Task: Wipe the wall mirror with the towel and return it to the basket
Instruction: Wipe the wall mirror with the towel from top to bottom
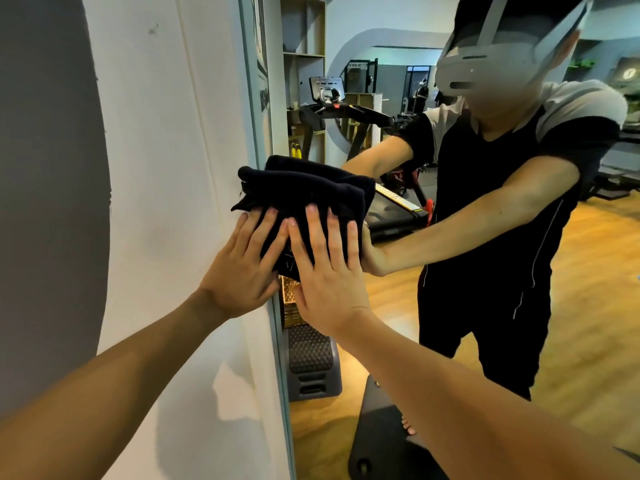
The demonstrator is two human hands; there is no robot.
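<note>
A folded dark navy towel [304,195] lies flat against the wall mirror [398,323], right at the mirror's left edge. My left hand [242,265] presses on the towel's lower left part with straight, spread fingers. Beside it, my right hand [329,271] presses on the lower right part the same way. The mirror shows a person in a black shirt with both arms stretched to the towel. A woven basket [290,306] shows in the mirror just below my hands; most of it is hidden.
A white wall [166,168] with a grey painted area runs left of the mirror's pale frame [256,98]. The mirror reflects a treadmill [349,116], wooden shelves, a black step platform [311,362], a dark bench and a wooden floor.
</note>
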